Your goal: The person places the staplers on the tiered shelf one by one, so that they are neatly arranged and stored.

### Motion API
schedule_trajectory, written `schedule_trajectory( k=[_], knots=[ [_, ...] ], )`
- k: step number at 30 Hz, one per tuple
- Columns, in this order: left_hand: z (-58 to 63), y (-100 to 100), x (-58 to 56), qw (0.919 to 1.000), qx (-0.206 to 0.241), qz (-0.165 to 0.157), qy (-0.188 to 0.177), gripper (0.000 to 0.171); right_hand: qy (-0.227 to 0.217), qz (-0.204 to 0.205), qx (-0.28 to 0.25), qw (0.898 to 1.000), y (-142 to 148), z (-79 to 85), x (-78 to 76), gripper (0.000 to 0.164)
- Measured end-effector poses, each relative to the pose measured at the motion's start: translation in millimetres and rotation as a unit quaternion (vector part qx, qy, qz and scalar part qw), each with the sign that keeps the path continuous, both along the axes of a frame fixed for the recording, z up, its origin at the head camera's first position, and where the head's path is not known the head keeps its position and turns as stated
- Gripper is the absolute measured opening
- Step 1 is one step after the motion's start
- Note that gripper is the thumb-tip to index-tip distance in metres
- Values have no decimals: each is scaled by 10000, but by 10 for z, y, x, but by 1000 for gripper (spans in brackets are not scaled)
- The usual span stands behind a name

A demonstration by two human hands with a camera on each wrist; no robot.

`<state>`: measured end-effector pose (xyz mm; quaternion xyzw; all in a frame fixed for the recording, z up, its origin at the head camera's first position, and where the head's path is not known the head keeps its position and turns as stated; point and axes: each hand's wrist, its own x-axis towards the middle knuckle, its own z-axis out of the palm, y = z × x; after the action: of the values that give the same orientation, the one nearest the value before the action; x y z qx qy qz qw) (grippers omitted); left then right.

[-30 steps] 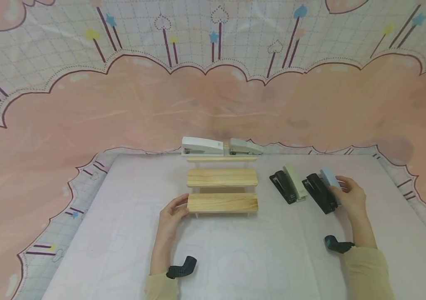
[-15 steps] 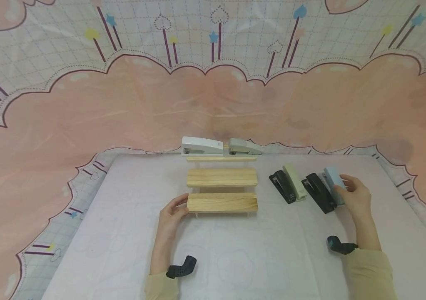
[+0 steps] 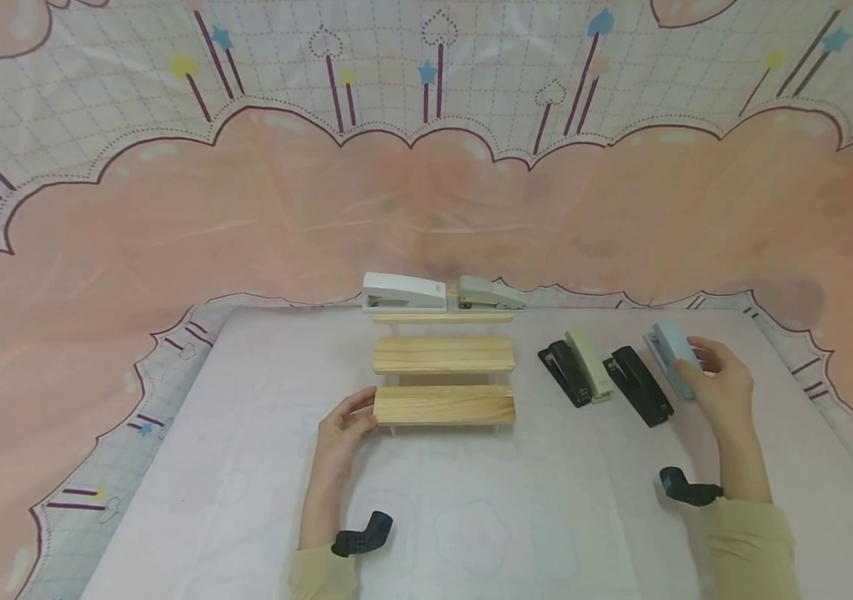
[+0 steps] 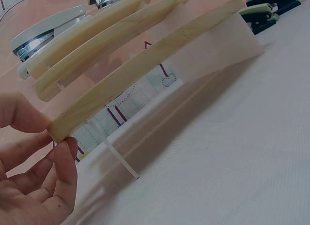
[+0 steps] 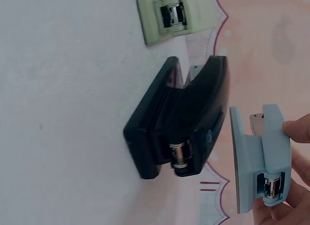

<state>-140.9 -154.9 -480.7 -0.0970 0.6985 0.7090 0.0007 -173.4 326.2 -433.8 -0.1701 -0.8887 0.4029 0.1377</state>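
Observation:
My right hand (image 3: 722,383) holds a light blue stapler (image 5: 273,152), its thumb on the top arm and other fingers behind. A black stapler (image 3: 638,387) lies just left of it, apart from it. My left hand (image 3: 345,429) pinches the left end of the lowest board of a three-step wooden rack (image 3: 444,406), as the left wrist view (image 4: 58,130) also shows. On the rack's top step sit a white stapler (image 3: 405,293) and a grey-green stapler (image 3: 488,295). Another black stapler (image 3: 565,372) and a pale green one (image 3: 589,364) lie side by side right of the rack.
A white cloth (image 3: 246,467) covers the table. Behind it hangs a pink patterned curtain (image 3: 426,200). The rack's clear supports (image 4: 121,159) stand on the cloth. A dark wrist camera (image 3: 689,487) sits on the right forearm, another (image 3: 363,533) on the left.
The light blue stapler has moved right and away from the black stapler with my right hand, and a gap now shows between them. My left hand has stayed on the rack.

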Motion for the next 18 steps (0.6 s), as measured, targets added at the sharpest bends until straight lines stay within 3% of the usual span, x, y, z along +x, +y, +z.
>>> schedule_trajectory(
  k=[18],
  knots=[
    [-29, -6, -12, 10000, 9, -43, -79, 47, 446, 83, 13, 9990, -161, 145, 1, 49]
  ],
)
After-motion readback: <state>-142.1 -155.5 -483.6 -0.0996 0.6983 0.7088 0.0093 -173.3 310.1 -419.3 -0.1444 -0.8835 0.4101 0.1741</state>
